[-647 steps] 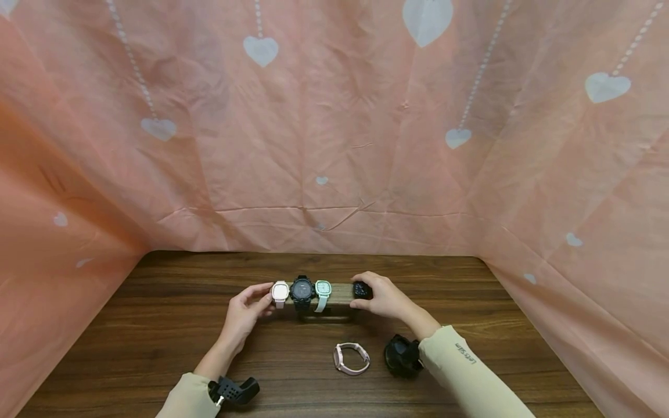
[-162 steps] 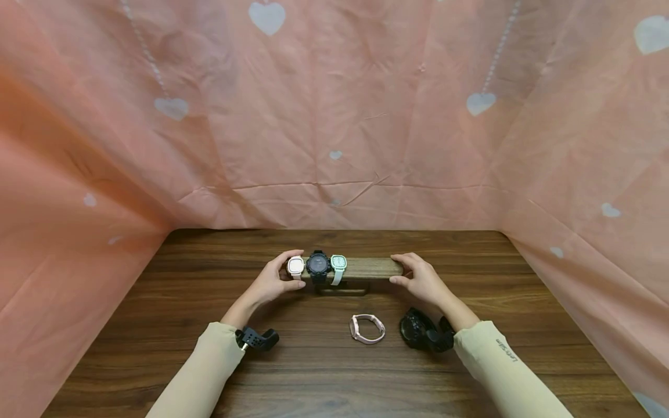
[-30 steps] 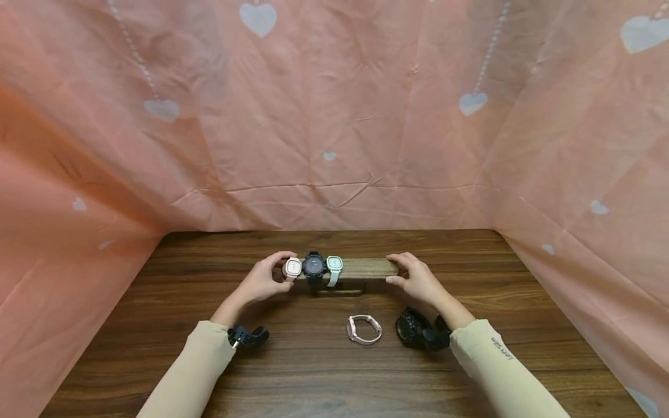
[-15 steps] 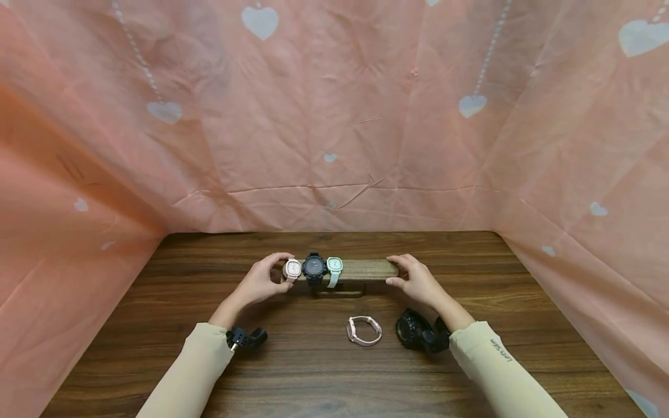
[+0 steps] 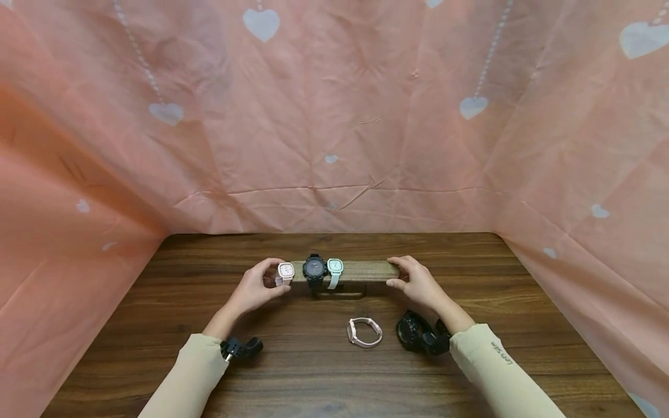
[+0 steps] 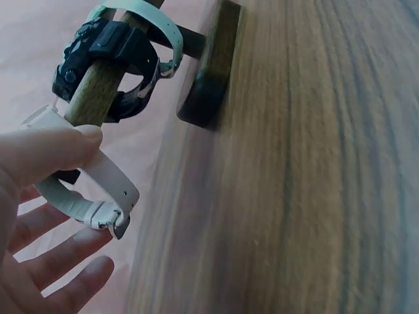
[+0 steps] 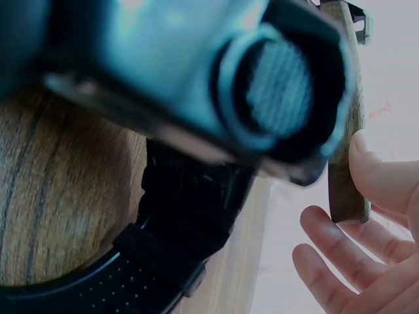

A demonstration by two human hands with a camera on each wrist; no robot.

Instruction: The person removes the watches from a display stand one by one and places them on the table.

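Wooden table (image 5: 313, 377), with watch stand (image 5: 368, 271) near its far edge. My right hand (image 5: 420, 283) grips the stand's right end; my left hand (image 5: 253, 289) pinches a pale watch (image 5: 286, 270) around the left end. Inward sit a black watch (image 5: 315, 267) and a mint watch (image 5: 335, 266); well in from the far edge, a pink watch (image 5: 352, 331).

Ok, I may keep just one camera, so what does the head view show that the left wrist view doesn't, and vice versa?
Only the head view: the right hand gripping one end of the bar, plus the loose pink watch and loose black watch on the table.

Only the left wrist view: the buckle on the pale watch's strap.

Both: the left hand holding the pale watch at the bar's other end, the mounted black watch, the mint watch, the bar and the table.
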